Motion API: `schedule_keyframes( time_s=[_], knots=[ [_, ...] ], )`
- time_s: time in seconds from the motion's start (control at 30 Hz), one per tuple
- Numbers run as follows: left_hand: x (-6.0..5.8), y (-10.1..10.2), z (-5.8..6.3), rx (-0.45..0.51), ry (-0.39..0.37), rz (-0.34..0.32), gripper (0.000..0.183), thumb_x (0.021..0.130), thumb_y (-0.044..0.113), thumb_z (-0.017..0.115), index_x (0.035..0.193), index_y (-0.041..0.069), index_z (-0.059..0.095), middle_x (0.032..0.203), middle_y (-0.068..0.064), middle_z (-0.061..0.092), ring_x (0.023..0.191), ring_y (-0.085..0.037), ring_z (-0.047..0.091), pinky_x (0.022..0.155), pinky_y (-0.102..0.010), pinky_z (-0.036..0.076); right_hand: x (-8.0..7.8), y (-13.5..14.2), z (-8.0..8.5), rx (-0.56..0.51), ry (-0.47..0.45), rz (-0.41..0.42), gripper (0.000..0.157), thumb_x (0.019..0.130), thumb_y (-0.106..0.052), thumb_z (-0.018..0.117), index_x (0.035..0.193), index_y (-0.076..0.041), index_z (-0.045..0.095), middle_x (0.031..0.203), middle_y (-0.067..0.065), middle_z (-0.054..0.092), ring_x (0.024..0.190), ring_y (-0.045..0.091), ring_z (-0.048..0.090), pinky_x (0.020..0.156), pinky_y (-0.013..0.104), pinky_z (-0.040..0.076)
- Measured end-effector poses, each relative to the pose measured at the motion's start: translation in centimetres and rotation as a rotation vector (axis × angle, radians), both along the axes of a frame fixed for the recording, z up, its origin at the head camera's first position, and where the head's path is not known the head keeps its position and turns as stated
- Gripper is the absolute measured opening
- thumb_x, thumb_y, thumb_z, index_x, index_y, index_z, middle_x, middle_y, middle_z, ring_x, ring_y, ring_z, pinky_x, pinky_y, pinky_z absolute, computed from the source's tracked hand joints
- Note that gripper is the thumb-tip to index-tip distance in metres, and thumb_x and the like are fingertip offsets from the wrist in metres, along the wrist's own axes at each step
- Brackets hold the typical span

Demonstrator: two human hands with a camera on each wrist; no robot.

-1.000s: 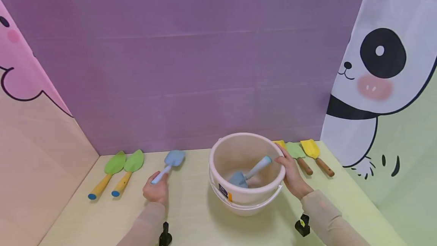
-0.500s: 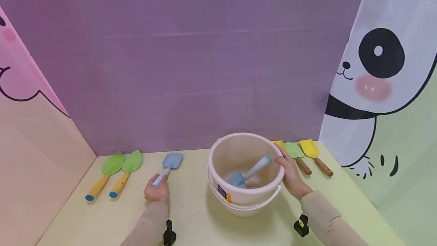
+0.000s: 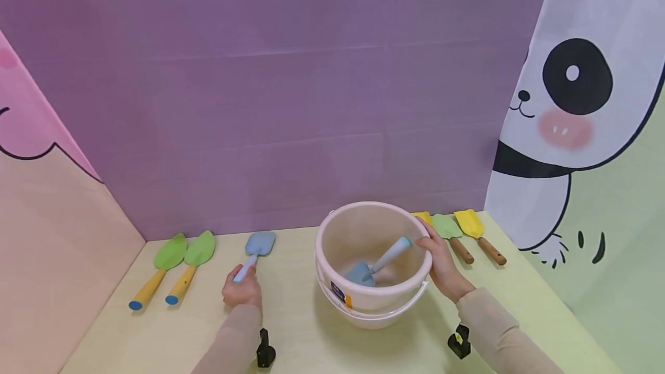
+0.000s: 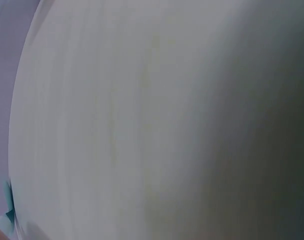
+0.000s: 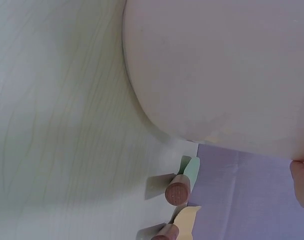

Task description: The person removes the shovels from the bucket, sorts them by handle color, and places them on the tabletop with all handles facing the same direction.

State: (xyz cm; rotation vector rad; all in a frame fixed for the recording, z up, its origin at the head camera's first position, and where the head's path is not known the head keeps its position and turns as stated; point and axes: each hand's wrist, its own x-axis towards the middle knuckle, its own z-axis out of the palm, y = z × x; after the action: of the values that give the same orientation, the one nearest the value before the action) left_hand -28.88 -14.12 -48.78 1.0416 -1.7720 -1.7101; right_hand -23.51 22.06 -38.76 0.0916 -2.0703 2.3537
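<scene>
My left hand grips the handle of a small blue shovel at the table's left half. Its blade points toward the back wall; in the left wrist view only a bit of blue shows at the lower left edge. With my right hand I hold the right rim of a pale pink bucket, fingers over the edge. A second blue shovel leans inside the bucket, blade down, handle toward my right fingers. The right wrist view shows the bucket's outer wall close up, fingertips at its far right edge.
Left on the table lie two green leaf-shaped trowels with yellow handles. Behind the bucket at right are a green shovel and a yellow shovel with wooden handles, plus another yellow blade. A purple wall stands behind.
The left hand has shifted slightly right and toward me, and the blue shovel it grips has turned a little more upright in view. The right hand and bucket hold nearly the same place.
</scene>
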Motion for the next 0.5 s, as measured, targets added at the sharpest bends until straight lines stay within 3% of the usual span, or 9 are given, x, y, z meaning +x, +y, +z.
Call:
schedule_keyframes(
  time_s=[0.03, 0.27, 0.5],
  knots=[
    [-0.2, 0.04, -0.1, 0.005, 0.004, 0.011, 0.039, 0.08, 0.022, 0.068, 0.117, 0.011, 0.063, 0.114, -0.018, 0.062, 0.105, -0.03, 0.057, 0.088, -0.035, 0.04, 0.0, 0.02, 0.0, 0.002, 0.0, 0.0, 0.062, 0.087, -0.004, 0.033, 0.147, -0.01, 0.019, 0.147, 0.01, 0.025, 0.112, 0.003, 0.042, 0.091, 0.021, 0.039],
    [-0.65, 0.26, -0.36, 0.018, 0.001, 0.013, 0.039, 0.08, 0.021, 0.066, 0.118, 0.01, 0.062, 0.119, -0.018, 0.059, 0.111, -0.032, 0.052, 0.093, -0.039, 0.038, 0.1, 0.13, 0.02, 0.015, 0.004, -0.003, 0.06, 0.088, -0.005, 0.033, 0.146, -0.009, 0.02, 0.148, 0.012, 0.025, 0.112, 0.003, 0.042, 0.093, 0.024, 0.038],
    [-0.54, 0.57, -0.11, 0.021, -0.021, 0.005, 0.04, 0.083, 0.025, 0.064, 0.12, 0.011, 0.06, 0.123, -0.015, 0.057, 0.114, -0.032, 0.048, 0.095, -0.041, 0.037, 0.04, 0.14, -0.09, 0.003, -0.002, 0.003, 0.061, 0.087, -0.005, 0.033, 0.147, -0.01, 0.019, 0.148, 0.009, 0.024, 0.12, 0.012, 0.037, 0.097, 0.028, 0.036]
  ],
)
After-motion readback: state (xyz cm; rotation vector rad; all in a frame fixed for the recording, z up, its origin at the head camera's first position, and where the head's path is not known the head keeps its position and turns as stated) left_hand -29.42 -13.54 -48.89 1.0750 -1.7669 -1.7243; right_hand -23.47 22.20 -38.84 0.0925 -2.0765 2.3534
